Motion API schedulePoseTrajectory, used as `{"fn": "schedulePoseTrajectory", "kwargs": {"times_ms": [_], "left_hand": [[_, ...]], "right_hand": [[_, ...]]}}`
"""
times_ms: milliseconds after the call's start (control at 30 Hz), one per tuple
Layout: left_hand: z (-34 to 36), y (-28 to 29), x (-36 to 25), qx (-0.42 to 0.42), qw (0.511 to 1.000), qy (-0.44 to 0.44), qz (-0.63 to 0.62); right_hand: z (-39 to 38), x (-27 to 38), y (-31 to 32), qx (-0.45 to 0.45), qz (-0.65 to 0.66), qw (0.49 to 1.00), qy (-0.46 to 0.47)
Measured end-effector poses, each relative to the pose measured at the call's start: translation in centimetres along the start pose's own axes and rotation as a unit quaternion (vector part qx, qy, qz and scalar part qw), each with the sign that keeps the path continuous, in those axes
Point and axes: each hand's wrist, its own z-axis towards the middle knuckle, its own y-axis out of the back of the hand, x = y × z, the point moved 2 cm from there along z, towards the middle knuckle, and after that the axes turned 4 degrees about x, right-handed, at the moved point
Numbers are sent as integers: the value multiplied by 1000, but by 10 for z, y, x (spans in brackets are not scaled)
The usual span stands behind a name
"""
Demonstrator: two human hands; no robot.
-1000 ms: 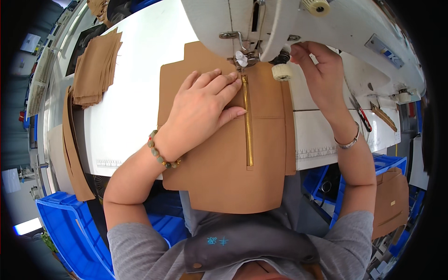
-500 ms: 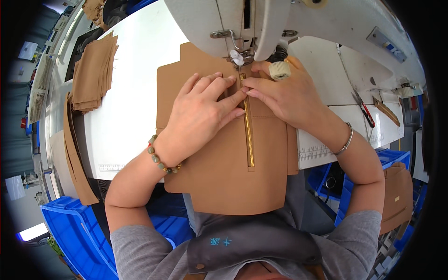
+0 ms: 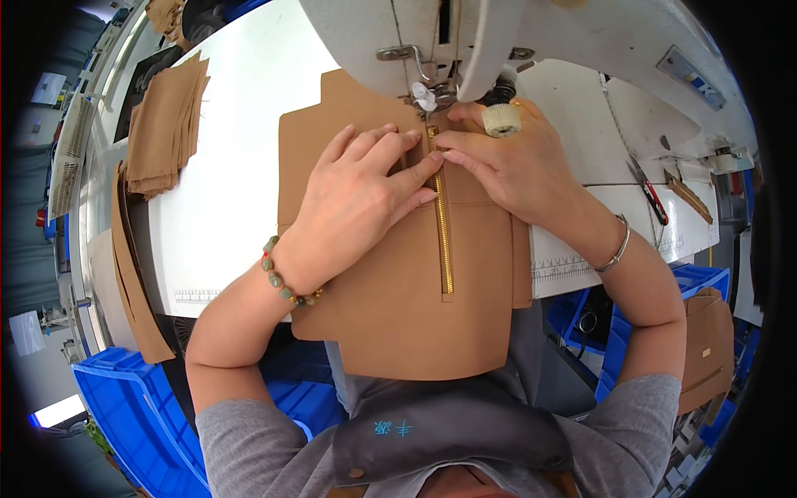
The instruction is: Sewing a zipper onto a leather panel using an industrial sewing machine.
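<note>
A flat brown panel point(image 3: 398, 307) of leather-like material lies under the sewing machine head point(image 3: 398, 41), its near end hanging over the table edge toward my lap. A brass-toothed zipper point(image 3: 443, 232) runs lengthwise in a slot in the panel. Its far end reaches close to the presser foot point(image 3: 426, 104). My left hand point(image 3: 361, 187) rests on the panel left of the zipper, fingers apart, thumb and index fingertip at the teeth. On the other side my right hand point(image 3: 515, 162) presses down, thumb and index at the zipper, another finger beside the foot. The machine's cream knob point(image 3: 501, 121) partly covers it.
Stacked brown pieces point(image 3: 166, 129) lie at the table's left, with long brown strips point(image 3: 137, 274) hanging nearby. Red-handled snips point(image 3: 652, 195) sit at the right. Blue bins point(image 3: 137, 398) stand below on both sides, and another brown panel point(image 3: 706, 353) hangs over the right one.
The panel and zipper have shifted very slightly away from me, toward the machine. Both hands keep nearly the same places on the panel.
</note>
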Motion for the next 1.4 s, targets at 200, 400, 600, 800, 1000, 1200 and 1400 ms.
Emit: {"fn": "schedulePoseTrajectory", "kwargs": {"times_ms": [200, 400, 600, 800, 1000, 1200, 1400], "left_hand": [[1, 0, 0, 1, 1000, -3, 3], [1, 0, -1, 3, 1000, -2, 4], [0, -3, 2, -9, 1000, -8, -12], [-4, -6, 2, -31, 993, 39, -105], [-2, -3, 2, -14, 996, 12, -93], [0, -2, 4, -11, 998, 4, -67], [3, -5, 9, -20, 998, 7, -56]], "right_hand": [[1, 1, 1, 7, 6, 1000, -18], [0, 0, 0, -4, 6, 1000, -17], [-1, 4, -1, 17, -9, 999, 30], [-5, 6, -1, 33, 5, 998, 48], [-5, 7, -1, 33, 3, 998, 53], [-3, 6, -1, 35, -10, 998, 60], [-2, 4, -2, 27, -14, 998, 55]]}}
